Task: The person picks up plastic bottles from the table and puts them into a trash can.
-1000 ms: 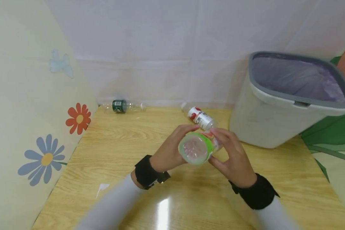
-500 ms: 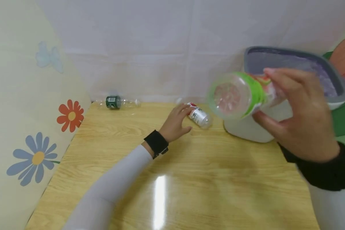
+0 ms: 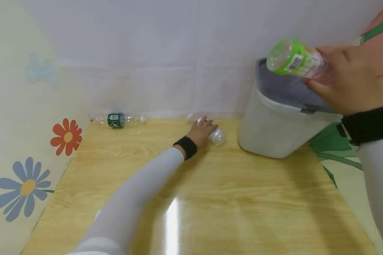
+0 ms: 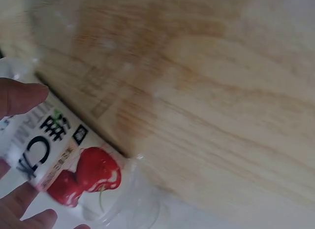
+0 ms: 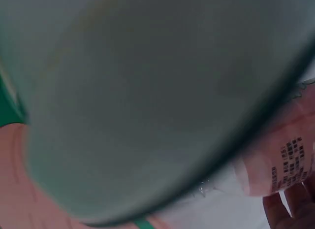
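Note:
High over the bin (image 3: 274,117), my right hand (image 3: 354,78) grips a clear plastic bottle with a green and pink label (image 3: 298,60). Its base points left, and the palm hides its neck end. In the right wrist view a pink part of its label (image 5: 278,160) shows above the fingers (image 5: 295,204). Toward the table's back edge, my left hand (image 3: 201,132) holds a clear plastic bottle with a white cherry label (image 4: 64,155) that lies on its side. The thumb (image 4: 24,97) is on one side of the label, the fingers on the other.
Another clear bottle with a dark green label (image 3: 116,120) lies at the back left of the wooden table (image 3: 242,198). A pale cloth wall (image 3: 140,42) stands right behind the table. The bin has a grey rim and a purple liner.
Both hands were at the pink-and-green bottle. The right hand has carried it up and right over the bin. The left hand let go of it and reached forward to the cherry-labelled bottle.

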`<state>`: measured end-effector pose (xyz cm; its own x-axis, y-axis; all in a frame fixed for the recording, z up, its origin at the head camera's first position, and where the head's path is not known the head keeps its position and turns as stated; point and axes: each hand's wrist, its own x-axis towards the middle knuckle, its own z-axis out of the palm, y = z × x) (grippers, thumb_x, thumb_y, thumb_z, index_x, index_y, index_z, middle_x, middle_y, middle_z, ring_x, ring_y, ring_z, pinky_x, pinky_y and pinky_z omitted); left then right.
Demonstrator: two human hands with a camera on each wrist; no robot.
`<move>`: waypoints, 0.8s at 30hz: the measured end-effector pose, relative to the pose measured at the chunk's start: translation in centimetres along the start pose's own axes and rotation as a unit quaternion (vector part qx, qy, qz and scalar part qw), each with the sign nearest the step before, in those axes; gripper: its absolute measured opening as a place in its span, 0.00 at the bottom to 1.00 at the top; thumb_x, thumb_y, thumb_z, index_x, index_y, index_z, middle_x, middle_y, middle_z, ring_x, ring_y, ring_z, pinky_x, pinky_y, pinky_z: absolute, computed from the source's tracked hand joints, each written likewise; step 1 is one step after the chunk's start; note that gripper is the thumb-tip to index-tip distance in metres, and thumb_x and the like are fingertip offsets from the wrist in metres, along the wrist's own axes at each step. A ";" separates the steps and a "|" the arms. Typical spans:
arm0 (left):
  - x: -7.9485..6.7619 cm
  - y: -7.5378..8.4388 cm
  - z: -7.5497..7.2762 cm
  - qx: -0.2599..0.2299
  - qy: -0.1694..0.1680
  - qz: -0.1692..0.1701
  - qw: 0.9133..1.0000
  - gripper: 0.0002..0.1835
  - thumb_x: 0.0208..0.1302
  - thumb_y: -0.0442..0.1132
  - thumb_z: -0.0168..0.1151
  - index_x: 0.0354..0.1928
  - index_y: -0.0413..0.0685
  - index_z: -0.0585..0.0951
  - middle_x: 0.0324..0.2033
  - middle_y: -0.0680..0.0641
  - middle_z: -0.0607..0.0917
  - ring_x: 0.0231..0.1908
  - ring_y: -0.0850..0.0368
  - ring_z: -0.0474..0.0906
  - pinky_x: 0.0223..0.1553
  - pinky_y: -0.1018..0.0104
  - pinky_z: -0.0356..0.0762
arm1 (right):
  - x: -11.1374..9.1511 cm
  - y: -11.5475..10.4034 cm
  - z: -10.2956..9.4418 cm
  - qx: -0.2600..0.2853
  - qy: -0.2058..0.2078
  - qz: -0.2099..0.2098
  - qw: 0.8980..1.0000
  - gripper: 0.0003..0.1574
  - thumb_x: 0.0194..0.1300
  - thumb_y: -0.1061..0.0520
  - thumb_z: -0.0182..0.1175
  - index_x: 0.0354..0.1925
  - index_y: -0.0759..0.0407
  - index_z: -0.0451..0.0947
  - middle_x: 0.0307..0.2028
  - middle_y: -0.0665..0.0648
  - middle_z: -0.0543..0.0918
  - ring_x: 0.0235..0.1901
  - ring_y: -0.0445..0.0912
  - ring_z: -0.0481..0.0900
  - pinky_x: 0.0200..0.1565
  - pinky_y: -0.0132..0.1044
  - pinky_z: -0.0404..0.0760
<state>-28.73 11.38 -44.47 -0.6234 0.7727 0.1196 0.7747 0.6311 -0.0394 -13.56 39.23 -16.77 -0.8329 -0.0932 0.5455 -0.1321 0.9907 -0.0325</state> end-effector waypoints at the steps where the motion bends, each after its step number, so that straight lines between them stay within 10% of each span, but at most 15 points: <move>1: 0.1 0.0 0.3 0.006 -0.004 -0.001 1.000 0.36 0.61 0.34 0.58 0.70 0.60 0.58 0.67 0.46 0.60 0.68 0.44 0.41 0.63 0.42 0.52 | 0.2 0.7 0.5 0.001 -0.017 0.011 1.000 0.47 0.55 0.55 0.67 0.68 0.61 0.57 0.56 0.75 0.65 0.50 0.70 0.62 0.49 0.66 0.63; 14: -0.7 -0.5 1.7 0.015 0.031 -0.032 0.999 0.35 0.56 0.37 0.66 0.66 0.63 0.65 0.61 0.45 0.66 0.64 0.44 0.53 0.59 0.39 0.56 | 1.0 3.3 3.6 0.040 -0.080 0.024 0.996 0.44 0.58 0.53 0.67 0.67 0.64 0.59 0.48 0.73 0.68 0.46 0.66 0.63 0.43 0.64 0.62; 20: -1.9 -1.9 -0.1 -0.065 0.090 -0.055 0.992 0.35 0.55 0.43 0.69 0.65 0.59 0.66 0.58 0.45 0.69 0.59 0.49 0.63 0.55 0.48 0.68 | 0.8 2.9 4.2 0.062 -0.085 0.049 0.993 0.52 0.62 0.50 0.63 0.72 0.61 0.45 0.60 0.77 0.60 0.57 0.70 0.57 0.55 0.67 0.57; 24: -3.4 -2.1 -2.2 -0.162 0.158 -0.060 0.972 0.39 0.50 0.44 0.73 0.65 0.54 0.66 0.57 0.44 0.70 0.55 0.50 0.67 0.54 0.55 0.71 | 0.2 1.7 4.3 0.091 -0.037 0.053 0.994 0.48 0.65 0.51 0.60 0.72 0.59 0.46 0.63 0.73 0.58 0.61 0.66 0.54 0.61 0.63 0.53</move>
<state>-27.99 7.28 -42.65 -0.6874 0.6031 0.4046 0.7230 0.6211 0.3025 -16.24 40.46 -20.28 -0.8832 -0.0037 0.4689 -0.1318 0.9616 -0.2407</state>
